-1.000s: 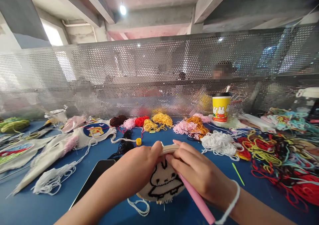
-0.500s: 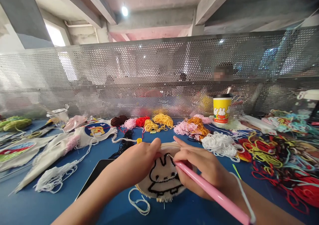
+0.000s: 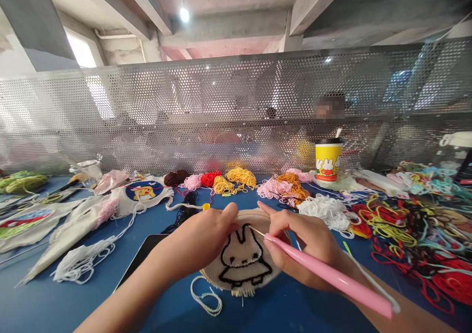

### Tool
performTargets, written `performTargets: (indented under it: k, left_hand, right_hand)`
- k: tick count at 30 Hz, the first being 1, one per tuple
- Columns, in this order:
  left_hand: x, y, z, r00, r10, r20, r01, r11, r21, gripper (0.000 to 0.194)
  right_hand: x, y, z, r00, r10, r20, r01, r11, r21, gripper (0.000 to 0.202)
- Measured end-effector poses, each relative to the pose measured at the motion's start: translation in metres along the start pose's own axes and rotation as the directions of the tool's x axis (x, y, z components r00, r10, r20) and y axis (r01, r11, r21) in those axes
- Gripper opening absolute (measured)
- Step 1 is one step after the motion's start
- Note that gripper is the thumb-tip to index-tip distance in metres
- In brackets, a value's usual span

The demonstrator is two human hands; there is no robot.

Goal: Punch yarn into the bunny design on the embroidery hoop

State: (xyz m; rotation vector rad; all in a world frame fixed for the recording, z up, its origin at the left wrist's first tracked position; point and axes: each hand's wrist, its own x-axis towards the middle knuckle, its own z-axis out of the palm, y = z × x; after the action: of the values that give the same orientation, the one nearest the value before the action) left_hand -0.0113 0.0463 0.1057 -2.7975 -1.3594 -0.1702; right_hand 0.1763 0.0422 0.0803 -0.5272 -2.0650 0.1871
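Note:
A round embroidery hoop with pale cloth stretched in it bears a rabbit figure outlined in black yarn. My left hand grips the hoop's upper left rim, thumb on top. Closed around a pink punch needle is my right hand. Its thin metal shaft slants toward the rabbit's ear, its tip at or very near the cloth. White yarn trails from the tool's back end over my right wrist. Below the hoop, a loop of white yarn lies on the blue table.
Balls of yellow yarn, white yarn and a multicoloured tangle spread behind and right. A yellow cup stands before a perforated metal screen. Finished cloth pieces lie left, with a dark tablet-like slab under my left forearm.
My right hand and the punch needle have shifted slightly right and back from the cloth, baring more of the metal shaft. My left hand stays on the hoop.

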Motion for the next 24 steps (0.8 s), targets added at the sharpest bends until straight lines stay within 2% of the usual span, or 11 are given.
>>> performTargets:
  k: [4,11,24]
  left_hand:
    - [0.0012,0.0002,-0.0006,1.000,-0.009,0.009,0.009,1.000,0.009,0.009]
    - [0.0021,0.0010,-0.0010,1.000,-0.008,0.010,0.008,1.000,0.020,0.012]
    - [-0.0002,0.0078,-0.0055,0.999,-0.010,0.034,0.010,1.000,0.022,0.016]
  right_hand:
    - [-0.0009,0.0008,-0.0007,1.000,-0.022,0.018,0.021,1.000,0.015,0.014]
    - [0.0012,0.0026,-0.0034,0.990,-0.050,0.130,0.058,0.997,-0.056,0.012]
    - [0.0033,-0.0020,-0.0066,0.984,-0.069,0.162,0.083,0.993,-0.079,0.016]
